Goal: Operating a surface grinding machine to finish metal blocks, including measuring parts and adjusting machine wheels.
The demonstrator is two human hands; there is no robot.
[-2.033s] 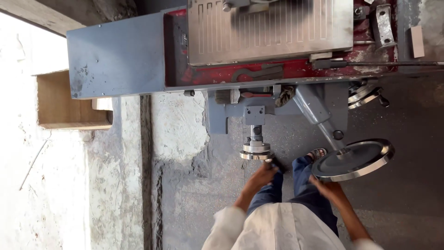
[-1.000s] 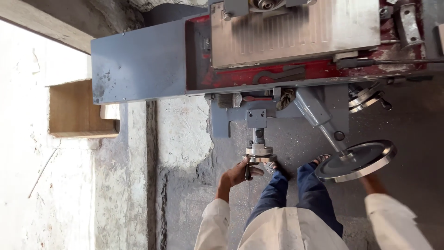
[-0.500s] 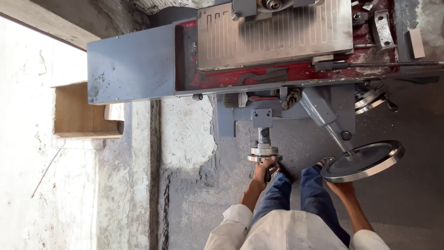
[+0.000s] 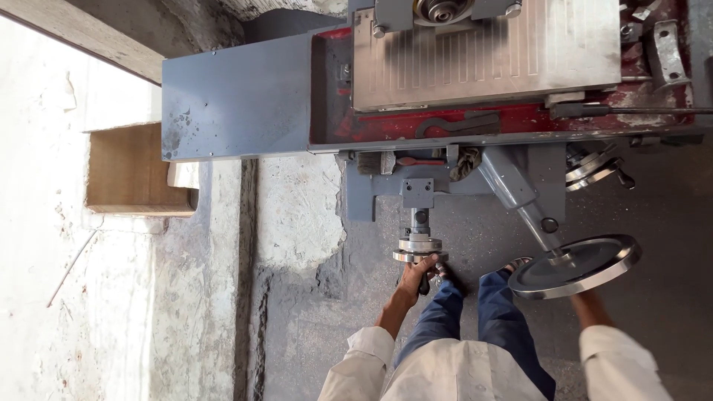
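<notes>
Nearest the camera are the person's pale sleeves and blue trousers [image 4: 475, 319], seen from above, with both arms reaching away toward a machine. The left hand [image 4: 417, 276] is clenched around the handle of a small handwheel [image 4: 420, 251], fingers wrapped and thumb side up; this wheel sits directly ahead of the knuckles, at the near end of a short shaft whose long axis runs near to far into a grey bracket [image 4: 418, 191] on the machine's front. The right hand is hidden behind the large handwheel [image 4: 575, 266], a dark disc with a bright rim lying to the right of the small one; only the right forearm [image 4: 590, 308] shows beneath it, so whether those fingers grip the rim cannot be told. The large wheel hangs on a slanted grey arm [image 4: 512, 186] rising leftward to the machine body. The left hand is plainly the nearer to the small wheel, and nothing stands between them. Farther off lie the red trough [image 4: 520, 122] holding a dark wrench, the ribbed steel table [image 4: 483, 52], and a blue-grey guard plate [image 4: 238, 96] to the left. A wooden box [image 4: 134, 171] sits against the pale wall, well apart.
</notes>
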